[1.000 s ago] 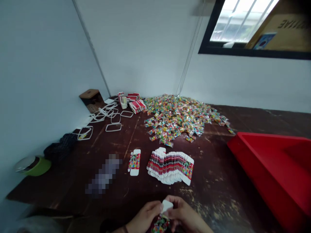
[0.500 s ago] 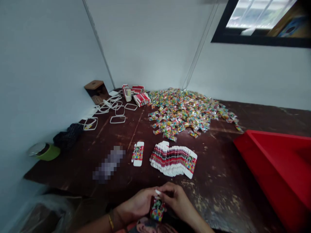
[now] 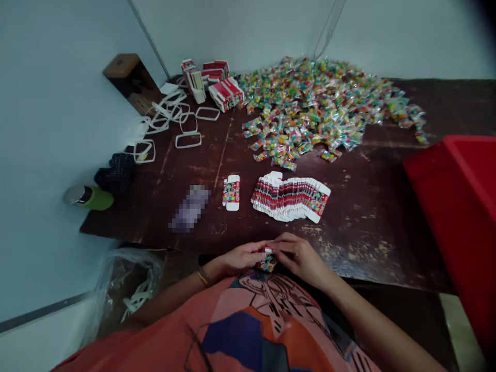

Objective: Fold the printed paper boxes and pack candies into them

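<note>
Close to my body, at the table's front edge, both hands are on a small printed carton [image 3: 267,262] with a red, green and multicoloured face. My left hand [image 3: 245,257] grips its left side, and my right hand [image 3: 297,257] has its fingers at the top right, by a white flap. Just beyond lies a fanned row of flattened cartons [image 3: 287,197] with white flaps. Left of that row, a single flat carton [image 3: 231,192] rests on its own. A large heap of small wrapped candies [image 3: 310,111] spreads farther back.
Bundled cartons [image 3: 227,94], white bands [image 3: 188,140] and a brown box [image 3: 132,82] sit at the back left. A green-bodied container [image 3: 96,198] and dark cloth [image 3: 115,173] are at the left edge. A red bin [image 3: 457,206] stands right; a clear plastic bag [image 3: 104,289] hangs below left.
The view has tilted downward, so the table appears higher and my torso shows. Both hands still hold the carton; its white flap now looks pressed lower, with fingers closer over the top.
</note>
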`<move>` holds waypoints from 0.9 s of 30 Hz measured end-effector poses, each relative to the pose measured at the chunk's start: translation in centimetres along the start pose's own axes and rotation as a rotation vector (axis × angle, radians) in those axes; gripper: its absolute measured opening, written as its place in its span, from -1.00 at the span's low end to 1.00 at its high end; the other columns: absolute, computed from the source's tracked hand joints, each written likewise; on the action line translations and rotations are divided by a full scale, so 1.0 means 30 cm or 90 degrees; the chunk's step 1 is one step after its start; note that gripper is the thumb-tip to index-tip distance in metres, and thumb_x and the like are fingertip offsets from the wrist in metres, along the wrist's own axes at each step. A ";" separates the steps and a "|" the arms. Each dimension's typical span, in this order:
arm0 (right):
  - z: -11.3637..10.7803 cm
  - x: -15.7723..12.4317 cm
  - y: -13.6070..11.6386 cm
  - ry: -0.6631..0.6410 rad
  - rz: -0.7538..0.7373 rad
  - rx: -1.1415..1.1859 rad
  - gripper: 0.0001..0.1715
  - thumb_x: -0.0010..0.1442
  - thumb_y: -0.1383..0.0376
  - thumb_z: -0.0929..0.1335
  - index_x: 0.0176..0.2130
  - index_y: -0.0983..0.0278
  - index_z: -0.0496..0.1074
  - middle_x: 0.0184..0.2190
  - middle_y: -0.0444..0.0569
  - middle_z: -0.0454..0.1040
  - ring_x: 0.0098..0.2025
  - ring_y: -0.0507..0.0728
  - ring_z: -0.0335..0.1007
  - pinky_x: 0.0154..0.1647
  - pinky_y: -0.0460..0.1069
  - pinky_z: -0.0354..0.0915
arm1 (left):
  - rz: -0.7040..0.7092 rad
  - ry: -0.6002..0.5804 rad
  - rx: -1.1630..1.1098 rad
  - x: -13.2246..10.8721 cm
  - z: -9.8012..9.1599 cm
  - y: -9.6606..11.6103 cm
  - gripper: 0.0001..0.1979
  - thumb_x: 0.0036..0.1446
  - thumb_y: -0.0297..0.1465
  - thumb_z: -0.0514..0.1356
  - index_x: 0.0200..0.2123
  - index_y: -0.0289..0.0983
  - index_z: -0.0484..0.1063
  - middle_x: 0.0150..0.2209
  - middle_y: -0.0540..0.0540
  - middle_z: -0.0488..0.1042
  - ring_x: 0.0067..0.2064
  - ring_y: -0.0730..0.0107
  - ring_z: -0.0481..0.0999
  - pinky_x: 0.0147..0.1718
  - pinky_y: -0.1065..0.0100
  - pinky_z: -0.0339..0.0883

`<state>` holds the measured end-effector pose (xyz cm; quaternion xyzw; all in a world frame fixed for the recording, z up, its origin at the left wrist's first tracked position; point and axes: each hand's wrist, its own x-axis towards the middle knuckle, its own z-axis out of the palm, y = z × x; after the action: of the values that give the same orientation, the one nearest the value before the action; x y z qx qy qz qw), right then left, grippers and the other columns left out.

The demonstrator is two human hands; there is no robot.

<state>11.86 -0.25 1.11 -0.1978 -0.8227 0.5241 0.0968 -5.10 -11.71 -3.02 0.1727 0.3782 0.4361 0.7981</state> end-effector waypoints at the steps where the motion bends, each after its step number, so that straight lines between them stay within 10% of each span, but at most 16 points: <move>1: -0.001 -0.002 0.005 0.013 -0.001 -0.010 -0.69 0.29 0.29 0.25 -0.07 0.19 0.52 -0.25 0.03 0.47 -0.23 0.09 0.39 -0.19 -0.02 0.34 | 0.004 -0.009 0.033 0.001 0.001 0.006 -0.49 0.02 -0.31 0.30 0.06 -0.27 0.38 -0.06 -0.13 0.45 -0.05 0.31 0.41 0.02 0.28 0.19; 13: -0.116 0.110 -0.007 -0.169 -0.146 -0.118 -0.62 0.18 0.46 0.26 -0.05 0.23 0.49 -0.21 0.01 0.50 -0.16 0.12 0.36 -0.08 0.05 0.28 | 0.073 0.082 0.255 0.005 0.015 0.036 -0.56 0.00 -0.43 0.21 0.01 -0.33 0.37 -0.07 -0.14 0.47 -0.08 0.29 0.42 -0.07 0.30 0.25; 21: -0.375 0.560 0.219 0.237 0.106 -0.362 -0.59 0.01 0.50 0.32 -0.11 0.34 0.49 -0.06 0.18 0.45 0.00 0.29 0.27 0.01 0.11 0.19 | 0.094 0.207 0.658 -0.155 -0.041 0.192 -0.81 -0.09 -0.46 0.24 -0.31 -0.26 0.45 -0.35 0.01 0.50 -0.30 0.38 0.42 -0.29 0.43 0.20; 27: -0.341 0.504 0.143 0.287 0.117 -0.254 -0.68 0.15 0.41 0.19 -0.12 0.36 0.38 -0.24 0.09 0.49 -0.27 0.13 0.38 -0.24 -0.01 0.28 | 0.134 0.326 0.262 -0.131 -0.086 0.220 -0.70 0.03 -0.31 0.23 -0.18 -0.30 0.30 -0.26 -0.07 0.49 -0.29 0.37 0.48 -0.31 0.39 0.30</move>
<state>2.91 16.23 0.94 -0.3973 -0.8459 0.3019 0.1883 -12.10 -11.40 1.07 0.2528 0.6266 0.4596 0.5765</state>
